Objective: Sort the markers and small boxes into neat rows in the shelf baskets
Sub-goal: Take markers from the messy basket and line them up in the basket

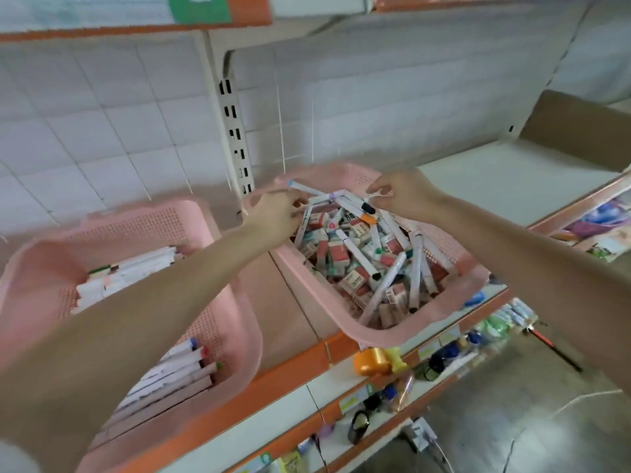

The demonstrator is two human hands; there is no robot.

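A pink basket (467, 268) on the shelf holds a jumble of white markers (358, 256) and small red-and-white boxes (353, 279). Above its far end my left hand (273, 213) grips several white markers (319, 196) with coloured caps. My right hand (399, 192) pinches the other end of that bunch, near a black-capped marker (358, 203). A second pink basket (41, 264) at the left holds white markers laid in rows (177, 370); my left forearm crosses over it.
An orange-edged shelf front (273, 380) runs below the baskets. Lower shelves carry an orange bottle (370, 361), dark bottles and small goods. A brown cardboard box (580, 128) stands at the right on the white shelf (512, 179). A white tiled back panel rises behind.
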